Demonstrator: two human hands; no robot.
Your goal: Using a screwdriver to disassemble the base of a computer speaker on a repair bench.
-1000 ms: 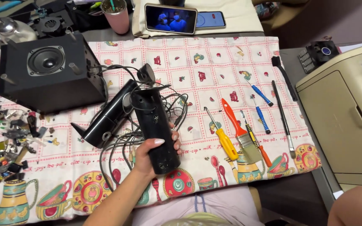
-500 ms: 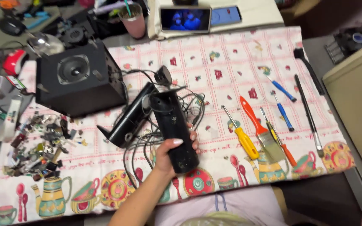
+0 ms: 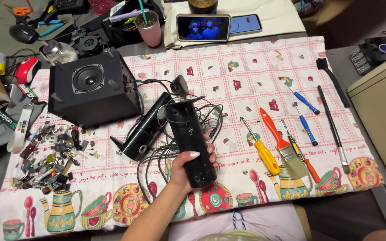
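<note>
Black plastic speaker tube clamped in my left hand at its near end; long axis runs away from me. Right hand not in view.

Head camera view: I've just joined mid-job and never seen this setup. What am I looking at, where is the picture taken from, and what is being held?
There is no machine; a person works with bare hands, and the camera on their head looks down at a table. The left hand grips a tall black speaker casing, trailing black cables. The right hand is out of view. A second slim black casing lies beside it, and a black box speaker stands further left. On the patterned tablecloth also lie a pile of small parts, a yellow-handled screwdriver, an orange-handled paintbrush and two blue screwdrivers.
</note>
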